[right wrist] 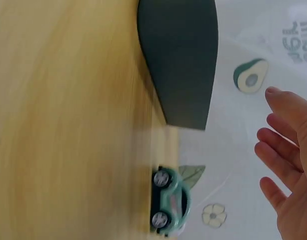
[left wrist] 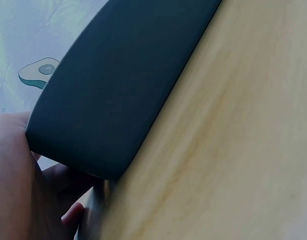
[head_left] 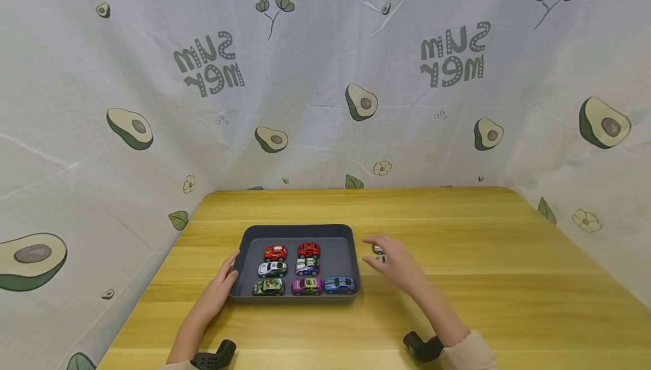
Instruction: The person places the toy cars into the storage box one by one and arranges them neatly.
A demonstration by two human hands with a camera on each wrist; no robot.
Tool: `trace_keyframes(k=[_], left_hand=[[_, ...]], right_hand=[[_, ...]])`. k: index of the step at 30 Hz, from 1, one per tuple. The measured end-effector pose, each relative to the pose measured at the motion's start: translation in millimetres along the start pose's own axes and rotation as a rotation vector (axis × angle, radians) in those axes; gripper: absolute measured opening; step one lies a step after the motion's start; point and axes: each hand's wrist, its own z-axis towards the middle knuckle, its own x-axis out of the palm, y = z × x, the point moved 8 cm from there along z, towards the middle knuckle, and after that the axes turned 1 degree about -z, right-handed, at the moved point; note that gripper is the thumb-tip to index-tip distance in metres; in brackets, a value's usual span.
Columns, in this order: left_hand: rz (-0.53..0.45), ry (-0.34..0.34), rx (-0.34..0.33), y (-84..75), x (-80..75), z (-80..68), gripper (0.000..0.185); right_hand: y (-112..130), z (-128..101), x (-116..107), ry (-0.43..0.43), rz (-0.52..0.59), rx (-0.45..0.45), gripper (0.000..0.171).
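Observation:
A dark grey tray [head_left: 300, 300] holds several toy cars in rows, among them a purple car [head_left: 307, 286], a blue car [head_left: 339, 285] and a camouflage-patterned car [head_left: 269, 287]. My left hand [head_left: 220, 279] grips the tray's left side, with its thumb at the rim and fingers against the outer wall. To the right of the tray, my right hand [head_left: 394, 261] hovers over the table with spread fingers and holds nothing. Just past its fingers, a small car [head_left: 378, 249] is partly hidden. The right wrist view shows a teal toy car [right wrist: 171, 202] on the table.
The wooden table [head_left: 488, 268] stretches right of the tray. A white curtain [head_left: 315, 76] with avocado prints hangs behind it and along both sides. Each wrist wears a black device, such as the right camera mount [head_left: 423, 347].

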Motion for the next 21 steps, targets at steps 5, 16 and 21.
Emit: trace_keyframes(k=[5, 16, 21], left_hand=[[-0.001, -0.003, -0.001, -0.4, -1.1, 0.2, 0.050], [-0.008, -0.010, 0.006, -1.8, -0.7, -2.5, 0.050], [-0.008, -0.010, 0.003, -2.3, -0.3, -3.9, 0.049]], right_hand=[[-25.3, -3.2, -1.8, 0.000, 0.004, 0.071, 0.039], [-57.5, -13.0, 2.6, 0.103, 0.051, 0.204, 0.039], [-67.9, -16.0, 8.4, 0.138, 0.049, 0.244, 0.035]])
